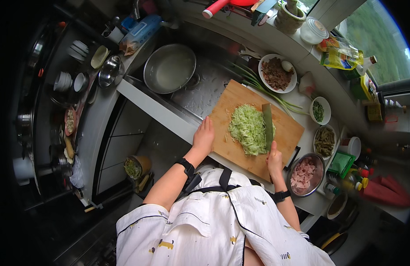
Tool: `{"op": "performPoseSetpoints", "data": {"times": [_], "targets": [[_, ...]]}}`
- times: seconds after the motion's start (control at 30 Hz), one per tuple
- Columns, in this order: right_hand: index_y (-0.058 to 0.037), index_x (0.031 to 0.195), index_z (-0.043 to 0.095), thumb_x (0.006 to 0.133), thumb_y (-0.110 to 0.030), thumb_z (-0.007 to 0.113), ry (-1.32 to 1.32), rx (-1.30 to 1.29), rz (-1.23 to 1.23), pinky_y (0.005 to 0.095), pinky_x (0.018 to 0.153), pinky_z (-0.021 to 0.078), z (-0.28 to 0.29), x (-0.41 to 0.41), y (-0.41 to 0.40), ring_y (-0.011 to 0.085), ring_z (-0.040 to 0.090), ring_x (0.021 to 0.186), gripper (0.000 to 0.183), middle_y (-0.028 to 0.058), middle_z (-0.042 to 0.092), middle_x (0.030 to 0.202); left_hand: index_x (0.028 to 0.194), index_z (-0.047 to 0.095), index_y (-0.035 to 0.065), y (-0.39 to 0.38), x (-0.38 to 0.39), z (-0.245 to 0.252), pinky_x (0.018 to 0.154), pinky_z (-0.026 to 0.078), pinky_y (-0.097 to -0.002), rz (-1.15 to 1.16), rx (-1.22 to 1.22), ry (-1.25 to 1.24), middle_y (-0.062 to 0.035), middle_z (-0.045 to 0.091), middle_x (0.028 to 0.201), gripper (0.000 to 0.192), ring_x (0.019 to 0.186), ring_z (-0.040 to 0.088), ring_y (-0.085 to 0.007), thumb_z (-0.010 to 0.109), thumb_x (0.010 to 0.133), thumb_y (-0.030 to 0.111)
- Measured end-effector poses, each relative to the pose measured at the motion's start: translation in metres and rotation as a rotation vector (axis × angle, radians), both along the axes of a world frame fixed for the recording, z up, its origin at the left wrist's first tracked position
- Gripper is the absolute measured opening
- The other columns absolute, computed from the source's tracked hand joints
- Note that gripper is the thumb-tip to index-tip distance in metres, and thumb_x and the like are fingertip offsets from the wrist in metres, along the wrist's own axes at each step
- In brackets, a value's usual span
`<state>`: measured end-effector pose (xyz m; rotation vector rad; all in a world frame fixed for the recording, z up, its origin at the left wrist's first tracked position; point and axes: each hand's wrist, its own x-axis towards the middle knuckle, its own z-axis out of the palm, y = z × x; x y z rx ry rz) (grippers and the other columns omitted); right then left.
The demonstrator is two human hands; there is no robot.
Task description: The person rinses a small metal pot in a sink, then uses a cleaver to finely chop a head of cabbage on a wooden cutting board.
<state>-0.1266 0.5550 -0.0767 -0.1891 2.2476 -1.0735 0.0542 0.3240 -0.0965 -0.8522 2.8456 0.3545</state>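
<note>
A wooden cutting board [221, 133] lies tilted in view before me, partly over the sink's edge. On it is a heap of finely shredded green vegetable [247, 129]. My right hand [275, 162] grips the handle of a cleaver [268, 124], whose broad blade stands at the heap's right side with a few shreds beyond it. My left hand [204, 134] rests at the board's left edge, fingers together and pointing away from me; its underside is hidden, so its hold on the board is unclear.
A metal basin [170, 68] of cloudy liquid stands in the sink [205, 79]. Green onions [275, 96] lie behind the board, beside a bowl of minced meat [277, 73]. To the right are bowls of chopped greens [318, 111], green pieces [324, 141] and raw meat [303, 174].
</note>
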Motion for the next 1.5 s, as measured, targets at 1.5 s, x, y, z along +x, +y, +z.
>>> {"op": "performPoseSetpoints", "data": {"times": [1.5], "targets": [[-0.0047, 0.055, 0.043, 0.093, -0.062, 0.029, 0.224, 0.153, 0.038, 0.0306, 0.038, 0.0300, -0.027, -0.010, 0.037, 0.0146, 0.039, 0.037, 0.070, 0.0028, 0.040, 0.045, 0.135, 0.029, -0.0068, -0.003, -0.001, 0.014, 0.104, 0.037, -0.0335, 0.018, 0.127, -0.036, -0.0256, 0.030, 0.143, 0.110, 0.131, 0.035, -0.0330, 0.087, 0.043, 0.012]]}}
